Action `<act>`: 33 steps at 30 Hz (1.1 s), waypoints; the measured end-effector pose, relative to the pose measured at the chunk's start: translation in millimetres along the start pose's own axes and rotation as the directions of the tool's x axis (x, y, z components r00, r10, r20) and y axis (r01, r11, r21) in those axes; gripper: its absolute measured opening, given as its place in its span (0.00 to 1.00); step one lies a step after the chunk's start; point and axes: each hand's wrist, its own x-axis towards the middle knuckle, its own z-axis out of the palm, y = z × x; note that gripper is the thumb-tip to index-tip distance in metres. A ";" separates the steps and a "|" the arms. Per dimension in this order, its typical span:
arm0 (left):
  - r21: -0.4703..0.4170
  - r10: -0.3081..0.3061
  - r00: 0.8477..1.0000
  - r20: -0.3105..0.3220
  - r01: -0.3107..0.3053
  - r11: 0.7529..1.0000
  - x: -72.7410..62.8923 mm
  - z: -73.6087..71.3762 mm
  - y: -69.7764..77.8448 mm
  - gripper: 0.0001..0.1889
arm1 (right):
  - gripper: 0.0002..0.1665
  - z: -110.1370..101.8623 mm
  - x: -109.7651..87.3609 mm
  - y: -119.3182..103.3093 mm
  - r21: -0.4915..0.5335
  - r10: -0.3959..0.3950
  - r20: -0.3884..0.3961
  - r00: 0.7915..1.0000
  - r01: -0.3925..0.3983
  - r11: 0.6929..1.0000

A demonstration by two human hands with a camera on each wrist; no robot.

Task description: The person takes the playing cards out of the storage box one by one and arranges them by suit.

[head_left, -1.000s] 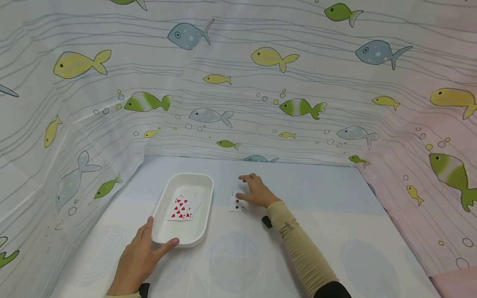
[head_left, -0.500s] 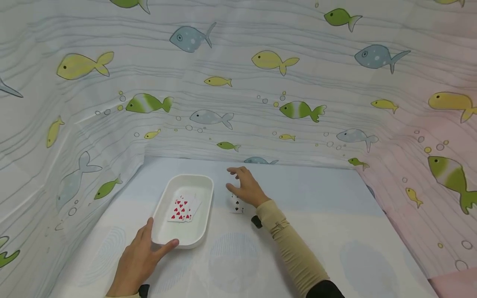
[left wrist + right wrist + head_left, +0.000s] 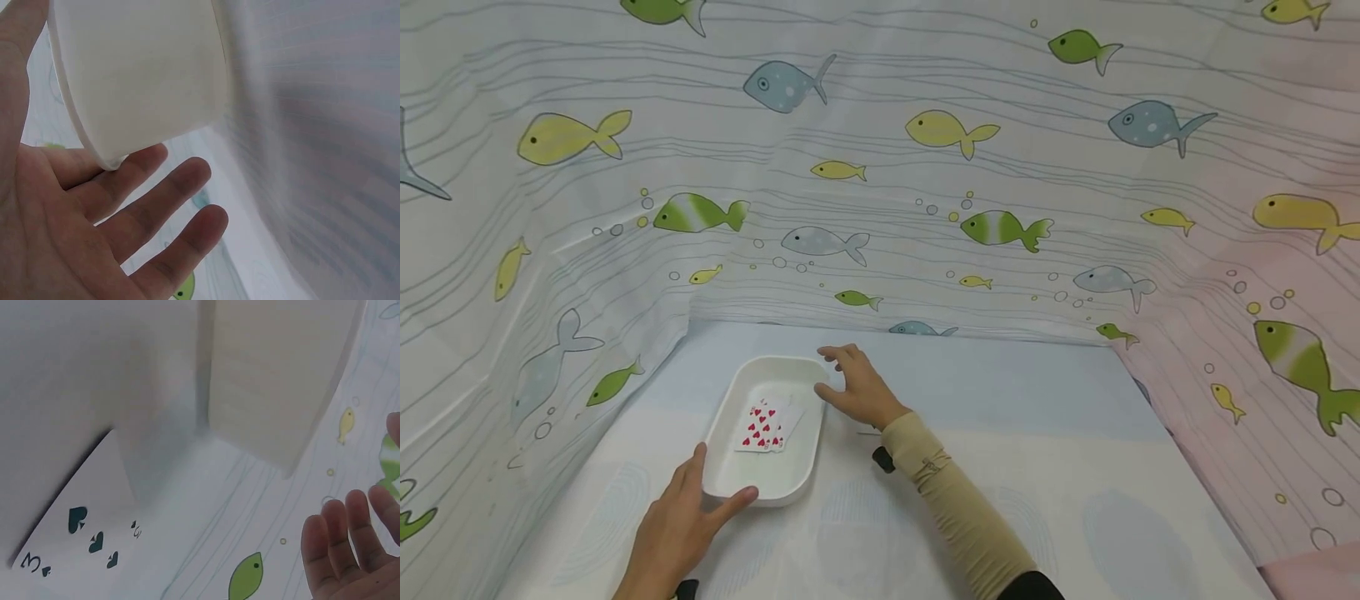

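A white plastic tray [image 3: 715, 467] stands on the table in the head view. Several playing cards [image 3: 762, 429] lie overlapped inside it, a heart card on top. My left hand [image 3: 673, 521] spans the tray's near left corner, thumb at the front rim and straight fingers along the left side; the left wrist view shows them spread beside the wall. My right hand [image 3: 861, 387] hovers by the tray's far right side with bent fingers and holds nothing. On the table, a three of spades [image 3: 94, 540] lies face up in the right wrist view; the right forearm mostly hides it in the head view.
A pale, patterned table surface [image 3: 970, 500] extends to the right of the tray. A fish-print curtain [image 3: 880, 200] encloses the back and both sides, pinkish at the right.
My right hand has moved left from above the three of spades to the tray's right side, without the card. The left hand keeps its place at the tray.
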 end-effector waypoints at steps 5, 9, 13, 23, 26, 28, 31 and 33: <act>0.006 -0.008 1.000 -0.004 0.008 1.000 0.2 2.2 -0.4 0.69 | 0.36 5.6 5.6 -12.6 0.011 0.008 0.018 1.000 -0.008 1.000; 0.015 -0.021 1.000 -0.005 0.021 1.000 0.5 2.3 -0.7 0.70 | 0.36 10.5 12.5 -21.9 0.019 0.003 0.031 1.000 -0.003 1.000; 0.022 -0.017 1.000 -0.016 0.018 1.000 0.8 2.2 -1.3 0.70 | 0.36 19.1 20.0 -31.1 0.029 0.006 0.045 0.999 -0.007 1.000; 0.006 0.042 0.998 -0.039 -0.042 0.999 0.1 4.6 -3.5 0.66 | 0.35 46.0 24.3 -58.2 0.045 0.007 0.131 0.991 -0.013 0.999; 0.017 0.045 0.998 -0.052 -0.044 0.999 -0.4 5.0 -3.6 0.66 | 0.35 54.3 26.7 -63.8 0.018 0.002 0.159 0.987 -0.005 1.000; 0.022 0.043 0.997 -0.057 -0.042 0.999 -0.6 4.8 -3.8 0.65 | 0.35 59.1 28.5 -67.5 0.002 -0.003 0.178 0.984 0.003 1.000; 0.027 0.044 0.997 -0.059 -0.042 0.999 -0.5 4.1 -3.5 0.66 | 0.35 64.9 31.3 -70.8 0.015 -0.014 0.201 0.979 0.012 1.000; 0.024 0.051 0.997 -0.062 -0.050 0.998 -0.1 3.5 -3.4 0.65 | 0.36 68.4 31.7 -70.8 0.026 -0.013 0.220 0.975 0.007 1.000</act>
